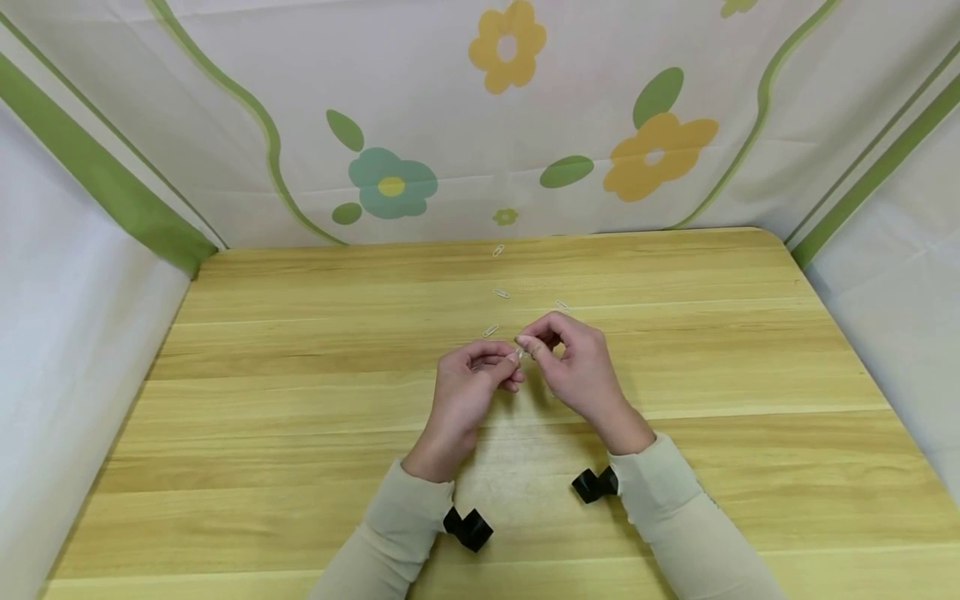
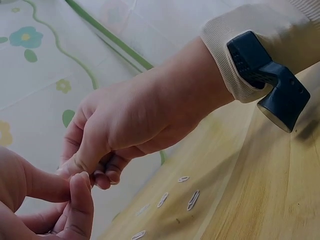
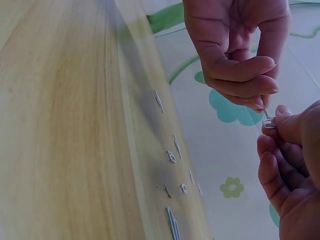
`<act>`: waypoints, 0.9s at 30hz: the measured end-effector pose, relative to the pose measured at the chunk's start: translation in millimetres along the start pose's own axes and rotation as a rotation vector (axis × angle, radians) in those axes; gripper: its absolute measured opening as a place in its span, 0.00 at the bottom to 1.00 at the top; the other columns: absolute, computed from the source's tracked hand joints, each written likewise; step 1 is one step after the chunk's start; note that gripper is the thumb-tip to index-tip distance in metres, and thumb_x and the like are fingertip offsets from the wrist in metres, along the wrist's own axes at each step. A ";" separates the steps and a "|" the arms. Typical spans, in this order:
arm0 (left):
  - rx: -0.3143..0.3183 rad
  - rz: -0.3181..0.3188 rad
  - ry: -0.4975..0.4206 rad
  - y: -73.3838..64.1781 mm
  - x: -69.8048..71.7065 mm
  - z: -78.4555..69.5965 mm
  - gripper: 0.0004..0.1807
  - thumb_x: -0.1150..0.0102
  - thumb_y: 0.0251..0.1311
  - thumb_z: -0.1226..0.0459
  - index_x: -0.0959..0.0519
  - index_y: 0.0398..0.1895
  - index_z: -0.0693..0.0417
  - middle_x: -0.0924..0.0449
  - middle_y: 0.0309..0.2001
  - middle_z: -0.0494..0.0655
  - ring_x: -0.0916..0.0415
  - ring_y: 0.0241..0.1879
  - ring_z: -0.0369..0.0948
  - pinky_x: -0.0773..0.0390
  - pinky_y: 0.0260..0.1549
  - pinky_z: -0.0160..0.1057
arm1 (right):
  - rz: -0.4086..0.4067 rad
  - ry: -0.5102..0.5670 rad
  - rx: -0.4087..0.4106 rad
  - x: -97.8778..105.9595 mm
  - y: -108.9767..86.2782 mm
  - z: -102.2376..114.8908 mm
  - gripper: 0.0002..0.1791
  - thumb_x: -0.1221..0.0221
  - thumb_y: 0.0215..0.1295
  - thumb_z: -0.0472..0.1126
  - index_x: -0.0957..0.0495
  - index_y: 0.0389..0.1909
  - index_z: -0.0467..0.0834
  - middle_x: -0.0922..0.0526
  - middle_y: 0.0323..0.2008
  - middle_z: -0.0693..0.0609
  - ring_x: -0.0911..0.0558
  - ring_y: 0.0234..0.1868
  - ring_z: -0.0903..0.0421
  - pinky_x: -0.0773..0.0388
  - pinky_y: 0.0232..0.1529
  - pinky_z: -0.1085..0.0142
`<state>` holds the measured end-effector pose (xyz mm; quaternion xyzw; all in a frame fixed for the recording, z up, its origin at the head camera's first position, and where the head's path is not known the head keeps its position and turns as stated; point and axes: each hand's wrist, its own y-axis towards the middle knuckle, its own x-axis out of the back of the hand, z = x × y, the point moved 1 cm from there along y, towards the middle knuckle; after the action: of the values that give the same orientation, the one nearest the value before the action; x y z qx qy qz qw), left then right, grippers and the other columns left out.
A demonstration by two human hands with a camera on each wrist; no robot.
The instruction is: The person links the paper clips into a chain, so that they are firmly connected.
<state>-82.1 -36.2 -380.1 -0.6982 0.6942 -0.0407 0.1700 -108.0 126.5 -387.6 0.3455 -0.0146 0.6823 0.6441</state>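
Observation:
Both hands meet over the middle of the wooden table. My left hand [image 1: 476, 383] pinches a thin white paper clip [image 3: 265, 106] between thumb and fingers, most of it hidden by them. My right hand [image 1: 577, 367] pinches another small white paper clip [image 3: 270, 122], its looped end showing at the fingertips. In the right wrist view the two clips meet between the hands; whether they are linked, I cannot tell. Just beyond the left fingers lies a loose paper clip [image 1: 491, 331], and another paper clip [image 1: 562, 305] lies behind the right hand.
Farther back on the wooden table [image 1: 262, 433] lie two more white paper clips, one nearer paper clip [image 1: 502, 293] and one close to the back edge [image 1: 498, 250]. A flowered white curtain [image 1: 465, 158] rises behind the table. Black wrist cameras [image 1: 468, 530] sit at both cuffs.

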 end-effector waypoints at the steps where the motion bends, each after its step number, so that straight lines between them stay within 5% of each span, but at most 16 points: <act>1: 0.000 0.001 -0.002 0.2 0.1 0.3 0.06 0.32 0.68 0.73 0.15 0.46 0.68 0.12 0.36 0.57 0.14 0.29 0.37 0.12 0.37 0.36 | -0.001 -0.001 0.007 -0.1 0.0 0.0 0.03 0.29 0.70 0.34 0.15 0.38 0.42 0.10 0.32 0.52 0.18 0.32 0.60 0.23 0.36 0.70; 7: 0.021 0.033 -0.009 -0.2 -0.6 0.4 0.07 0.32 0.69 0.72 0.14 0.46 0.69 0.11 0.37 0.57 0.14 0.30 0.37 0.12 0.36 0.36 | 0.004 0.008 0.003 -0.2 0.3 -0.7 0.03 0.29 0.69 0.34 0.14 0.38 0.41 0.10 0.32 0.51 0.17 0.31 0.60 0.22 0.37 0.70; 19: 0.011 -0.002 -0.044 0.6 -0.2 0.0 0.06 0.33 0.69 0.72 0.15 0.45 0.69 0.13 0.33 0.54 0.16 0.29 0.37 0.13 0.36 0.35 | 0.010 0.122 -0.219 4.1 1.6 -3.3 0.05 0.30 0.73 0.40 0.14 0.39 0.42 0.09 0.36 0.48 0.16 0.36 0.55 0.20 0.42 0.70; 27: 0.009 0.006 -0.033 0.8 -0.8 1.7 0.07 0.33 0.69 0.72 0.15 0.46 0.69 0.12 0.34 0.55 0.16 0.29 0.37 0.13 0.37 0.36 | 0.016 0.095 -0.190 2.3 1.1 -1.1 0.04 0.30 0.72 0.39 0.14 0.39 0.42 0.10 0.35 0.49 0.18 0.34 0.57 0.22 0.39 0.69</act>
<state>-82.4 -35.1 -381.8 -0.6959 0.6933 -0.0318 0.1847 -109.3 128.8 -386.8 0.2500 -0.0514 0.6988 0.6683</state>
